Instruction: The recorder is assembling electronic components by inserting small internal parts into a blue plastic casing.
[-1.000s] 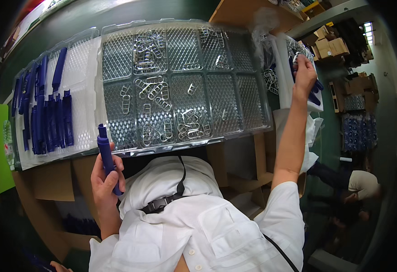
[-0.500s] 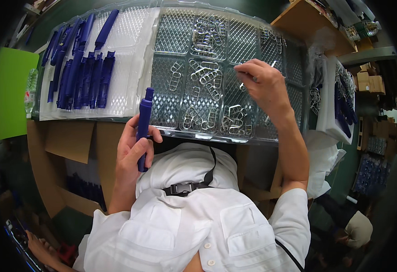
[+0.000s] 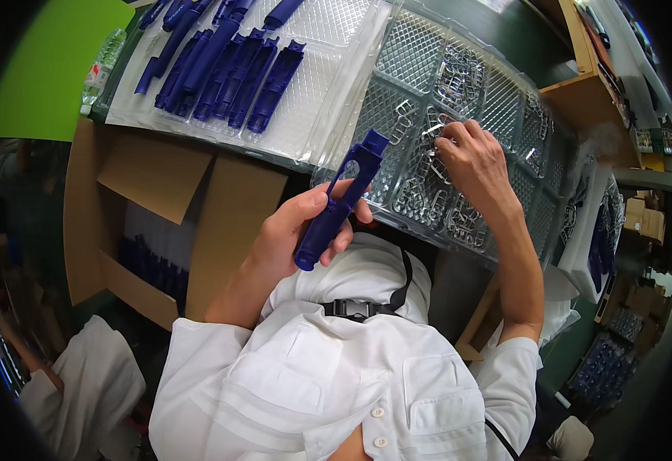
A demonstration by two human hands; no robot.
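Note:
In my left hand (image 3: pixel 286 230) is a dark blue plastic tube-shaped housing (image 3: pixel 322 237), tilted, its narrower end pointing up and away. An oval opening shows near its upper end. The fingers wrap around it from both sides. My right hand (image 3: pixel 474 165) reaches over a clear compartment tray (image 3: pixel 409 50), fingertips pinched together among the shiny metal wire links (image 3: pixel 459 81) in a middle compartment. Whether a link is between those fingertips is hidden. More links lie in the compartments nearer me and farther off.
Several blue plastic housings (image 3: pixel 232 77) lie on a white textured tray (image 3: pixel 322 92) at the left. Below it stands an open cardboard box (image 3: pixel 155 184) with blue parts inside. A plastic bottle (image 3: pixel 104 69) is at the far left. Another person's sleeve (image 3: pixel 94 376) shows lower left.
The view has shifted, moving the trays within the picture. My left hand has turned the blue housing, so its opening shows. My right hand has gone down among the links in a middle compartment.

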